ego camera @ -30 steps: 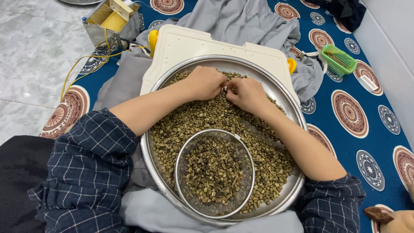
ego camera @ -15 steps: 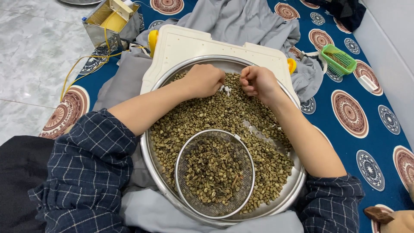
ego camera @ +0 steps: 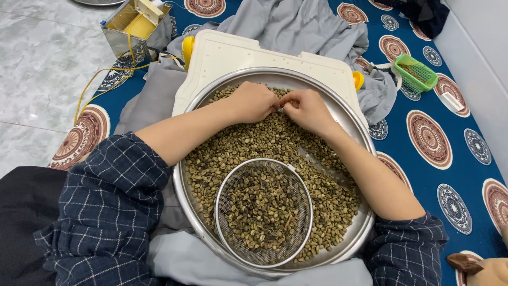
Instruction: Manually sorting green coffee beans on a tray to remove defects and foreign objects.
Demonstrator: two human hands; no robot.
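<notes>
The right hand (ego camera: 306, 109) has come back in from the far right rim, where it was lifted half a second ago, and now rests on the green coffee beans (ego camera: 254, 139) with its fingertips almost meeting those of the left hand (ego camera: 250, 101) near the far middle of the large steel tray (ego camera: 185, 204). The bare streak of tray floor that showed beside the right forearm has partly closed over again, so the beans there have been pushed about. That suggests the hands are back to picking through the same far patch of beans, one small lot at a time. Both hands are loosely curled, fingers bent down into the beans; the fingertips are hidden under the knuckles, so I cannot tell whether either pinches a bean or merely rakes. The beans cover most of the tray in a shallow layer, and a round wire-mesh sieve (ego camera: 263, 212) sits on them at the near side, holding darker, mixed beans and bits of husk. The tray rests on a white plastic board (ego camera: 233, 55) over grey cloth (ego camera: 296, 24), all on a blue mat with round patterns (ego camera: 455, 159). A small green basket (ego camera: 416, 73) lies to the right, a metal box with a yellow cord (ego camera: 136, 25) to the far left, beside pale marble floor (ego camera: 37, 69).
</notes>
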